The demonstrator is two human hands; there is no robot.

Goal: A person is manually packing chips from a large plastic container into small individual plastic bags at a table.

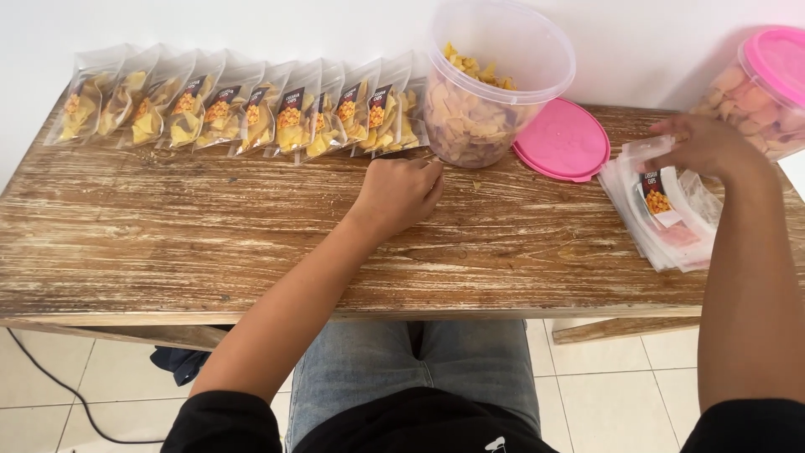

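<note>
Left fingers: curled under into a loose fist, knuckles up, pinching nothing that shows; whether something small sits inside the curl cannot be told.
Left hand [401, 191]: rests on the weathered, whitewashed wooden tabletop [184, 243], just in front of the last filled pouch and just beside the foot of the open tub.
Right fingers: bent down and closed on the top edge of the uppermost empty pouch, lifting it slightly.
Right hand [703, 144]: over the far end of the pouch stack, near the tabletop's right edge.
Stack of empty clear plastic pouches with small dark labels [662, 220]: lies flat and fanned on the tabletop, right of the pink lid.
Clear round plastic tub of pale yellow chips [486, 92]: stands open and upright at the back, between the two hands.
Flat round pink plastic lid [563, 139]: lies on the tabletop, touching the tub's right side.
Row of clear pouches filled with yellow chips [243, 109]: overlapping, leaning along the back wall, running left from the tub.
Clear jar with a pink lid holding pinkish chips [765, 84]: far right corner, behind the right hand.
</note>
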